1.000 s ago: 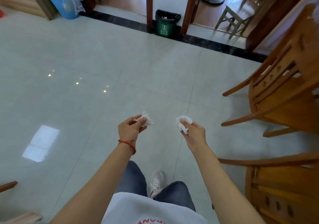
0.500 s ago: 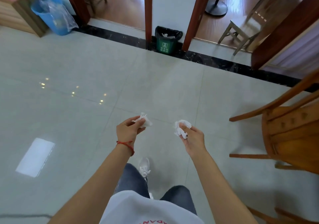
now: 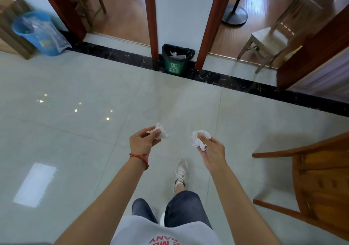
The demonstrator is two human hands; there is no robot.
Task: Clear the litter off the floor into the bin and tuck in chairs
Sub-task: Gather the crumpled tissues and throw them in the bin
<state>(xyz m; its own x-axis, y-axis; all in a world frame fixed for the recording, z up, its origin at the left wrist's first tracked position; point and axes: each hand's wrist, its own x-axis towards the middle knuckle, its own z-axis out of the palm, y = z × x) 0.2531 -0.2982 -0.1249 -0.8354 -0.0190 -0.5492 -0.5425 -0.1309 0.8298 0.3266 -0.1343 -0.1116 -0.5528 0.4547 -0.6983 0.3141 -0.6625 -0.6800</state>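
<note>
A: Tissue wads pinched in left hand (image 3: pixel 143 141) and right hand (image 3: pixel 211 150), green bin (image 3: pixel 174 63) well ahead by the pillar.

B: Risk: loose fingertip pinches, a wad slips mid-walk, or a long toss misses.

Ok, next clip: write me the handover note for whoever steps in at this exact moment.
Left hand pinches a crumpled tissue; right hand pinches another crumpled tissue.
The green bin with a black liner stands ahead against the wall, some paper already inside.
Done: both tissues are off the floor.
Left: drop both into the bin, then tuck in the wooden chair on the right.
</note>
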